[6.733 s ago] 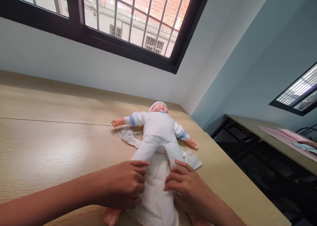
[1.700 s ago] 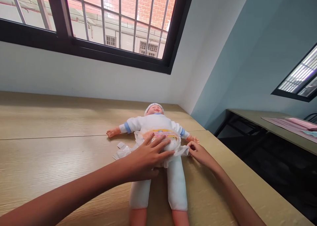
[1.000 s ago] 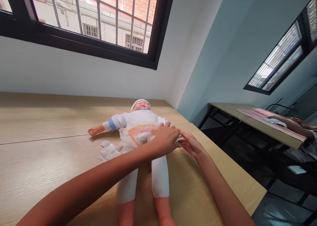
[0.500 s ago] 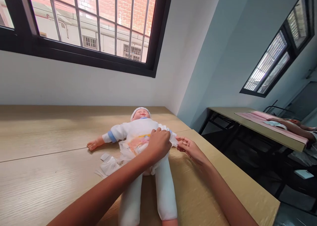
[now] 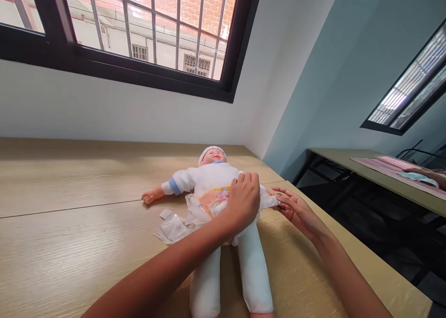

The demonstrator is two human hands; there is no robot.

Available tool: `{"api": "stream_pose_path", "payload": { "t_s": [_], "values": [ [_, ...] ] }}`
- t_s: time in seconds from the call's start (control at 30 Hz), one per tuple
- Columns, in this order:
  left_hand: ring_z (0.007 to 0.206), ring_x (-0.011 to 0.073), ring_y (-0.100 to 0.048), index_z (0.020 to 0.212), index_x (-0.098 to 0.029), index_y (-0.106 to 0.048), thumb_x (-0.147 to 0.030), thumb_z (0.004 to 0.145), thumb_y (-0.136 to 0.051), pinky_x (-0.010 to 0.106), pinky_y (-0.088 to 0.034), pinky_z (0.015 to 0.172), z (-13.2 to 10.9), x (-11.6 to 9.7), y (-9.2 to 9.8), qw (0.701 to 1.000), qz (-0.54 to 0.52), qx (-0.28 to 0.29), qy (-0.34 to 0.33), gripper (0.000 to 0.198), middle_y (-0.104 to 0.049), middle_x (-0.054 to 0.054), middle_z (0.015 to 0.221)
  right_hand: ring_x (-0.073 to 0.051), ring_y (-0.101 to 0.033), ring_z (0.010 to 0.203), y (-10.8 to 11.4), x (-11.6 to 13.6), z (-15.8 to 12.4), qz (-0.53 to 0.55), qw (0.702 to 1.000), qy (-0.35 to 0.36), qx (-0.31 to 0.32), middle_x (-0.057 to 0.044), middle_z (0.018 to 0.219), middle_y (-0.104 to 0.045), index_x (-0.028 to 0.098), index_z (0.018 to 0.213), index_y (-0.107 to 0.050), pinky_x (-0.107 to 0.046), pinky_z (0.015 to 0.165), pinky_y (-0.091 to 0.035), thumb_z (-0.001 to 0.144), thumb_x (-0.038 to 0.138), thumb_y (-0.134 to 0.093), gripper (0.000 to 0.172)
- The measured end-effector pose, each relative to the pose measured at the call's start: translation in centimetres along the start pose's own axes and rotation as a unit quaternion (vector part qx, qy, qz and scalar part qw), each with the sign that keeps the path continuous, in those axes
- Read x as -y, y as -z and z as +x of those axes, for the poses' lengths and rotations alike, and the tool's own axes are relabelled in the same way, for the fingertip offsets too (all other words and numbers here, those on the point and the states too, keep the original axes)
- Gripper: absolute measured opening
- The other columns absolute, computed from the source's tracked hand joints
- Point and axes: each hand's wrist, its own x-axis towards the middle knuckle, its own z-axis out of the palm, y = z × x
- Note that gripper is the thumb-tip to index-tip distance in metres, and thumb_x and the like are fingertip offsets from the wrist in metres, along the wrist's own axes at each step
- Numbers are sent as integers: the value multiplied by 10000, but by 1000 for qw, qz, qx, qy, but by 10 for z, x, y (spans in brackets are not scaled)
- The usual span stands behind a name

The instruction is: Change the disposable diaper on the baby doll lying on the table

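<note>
A baby doll (image 5: pixel 212 181) in a white knit suit lies on its back on the bench (image 5: pixel 69 178), arms out and legs pointing toward the person, with a disposable diaper (image 5: pixel 214 202) printed in orange and pink around its middle. The left hand (image 5: pixel 244 199) is curled, fingers closed over the diaper's waist edge at the doll's belly, and it hides part of the print. The right hand (image 5: pixel 296 211) sits just beyond the doll's hip, fingers loosely spread, with the thumb and fingertips appearing to pinch the end of a white side flap (image 5: pixel 270 200) that stretches out from the diaper. The diaper's gathers look crumpled on the side away from the flap, where torn white wrapper scraps (image 5: pixel 174 228) lie beside the doll's waist. Drawing a side flap across a soft waist seems to go best with one hand anchoring the front, as the left does here, while the other pulls level and steady, not upward, so the band stays flat and even. Smoothing the rumpled gathers and keeping the legs straight would probably help the fit sit square. Beyond the doll, to the right, stands a second bench (image 5: pixel 334 169) with a pink mat (image 5: pixel 386 167), and another person's forearm (image 5: pixel 432 177) rests on it, well apart from these hands.
</note>
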Motion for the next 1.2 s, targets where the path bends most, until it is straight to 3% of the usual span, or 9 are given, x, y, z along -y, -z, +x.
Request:
{"api": "stream_pose_path", "payload": {
  "t_s": [0.13, 0.27, 0.5, 0.63, 0.77, 0.83, 0.93, 1.1, 1.2],
  "values": [
    [983, 170, -503, 1002, -209, -484, -224, 864, -497, 322, -363, 783, 1, 1, 3, 997, -65, -19, -40, 139, -610, -15, 1037, -104, -618, 802, -9, 4, -5, 42, 999, 6, 11, -13, 963, -677, 235, 1046, -613, -206, 766, -517, 768, 284, -754, 315],
    [956, 155, -510, 811, -224, -561, -302, 868, -516, 339, -332, 837, -4, 1, 3, 991, -78, 14, -107, 106, -652, -63, 855, -109, -617, 773, -17, 3, -6, 75, 997, 6, -6, 3, 877, -676, 231, 994, -623, -202, 752, -514, 725, 267, -772, 310],
    [973, 214, -512, 817, -175, -623, -260, 886, -474, 457, -307, 937, -9, 3, -1, 990, 1, 53, -130, 185, -673, 35, 872, -134, -624, 781, -19, 2, -6, 89, 996, 16, -8, -13, 901, -670, 224, 969, -589, -243, 743, -528, 689, 243, -776, 337],
    [1103, 272, -489, 946, -135, -656, -347, 877, -547, 522, -270, 1033, -14, 0, 3, 986, 48, 72, -145, 247, -658, 90, 1071, -118, -618, 781, -20, 4, -8, 110, 994, 18, 4, -3, 885, -662, 231, 966, -562, -231, 745, -524, 694, 226, -773, 344],
    [1341, 363, -303, 1285, -12, -507, -446, 896, -515, 538, -267, 1082, -33, -25, 11, 967, 184, 53, -165, 584, -416, 219, 1423, -122, -607, 764, -20, 2, -7, 110, 994, 24, 8, 24, 799, -631, 240, 964, -555, -239, 739, -516, 681, 235, -775, 359],
    [1327, 401, -328, 1326, 32, -458, -433, 925, -453, 555, -306, 1053, -46, -42, 14, 957, 227, 65, -168, 614, -423, 265, 1403, -119, -601, 743, -20, 1, -6, 104, 994, 24, 9, 31, 788, -622, 244, 965, -551, -230, 716, -508, 671, 242, -778, 371],
    [1244, 455, -421, 1249, 60, -535, -362, 941, -405, 581, -346, 999, -59, -56, 14, 949, 246, 106, -168, 539, -516, 294, 1299, -130, -600, 736, -21, 0, -5, 91, 995, 31, -1, 30, 783, -607, 240, 950, -546, -242, 710, -508, 654, 256, -785, 381],
    [1280, 393, -410, 1196, 6, -553, -325, 905, -485, 567, -298, 1069, -52, -36, 4, 953, 214, 43, -210, 446, -610, 222, 1191, -94, -571, 679, -23, 1, -6, 102, 994, 44, -7, 47, 748, -569, 237, 943, -551, -191, 667, -492, 634, 220, -806, 401],
    [1254, 340, -457, 1155, -41, -548, -439, 881, -520, 541, -280, 1099, -44, -22, 1, 963, 166, 67, -203, 484, -620, 188, 1180, -92, -571, 686, -25, -1, -5, 113, 992, 53, -12, 50, 750, -571, 237, 944, -548, -189, 684, -494, 622, 208, -815, 419]
  ]
}}
